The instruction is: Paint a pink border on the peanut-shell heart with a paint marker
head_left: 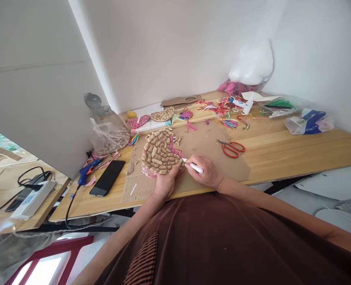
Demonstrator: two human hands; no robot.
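A round piece covered in peanut shells (160, 152) lies on a sheet of cardboard (211, 150) on the wooden table (296, 150). Part of it along the right and lower edge is pink. My left hand (166, 182) rests against its near edge, fingers curled on the rim. My right hand (203, 170) grips a white marker (193, 166) whose tip touches the piece's right edge.
Red-handled scissors (234, 148) lie right of the piece. A black phone (107, 177) and a blue glue gun (88, 169) lie at the left, with a bag of peanuts (110, 136) behind. Coloured strings (222, 109), plastic bags (308, 120) and smaller peanut pieces (162, 114) fill the back.
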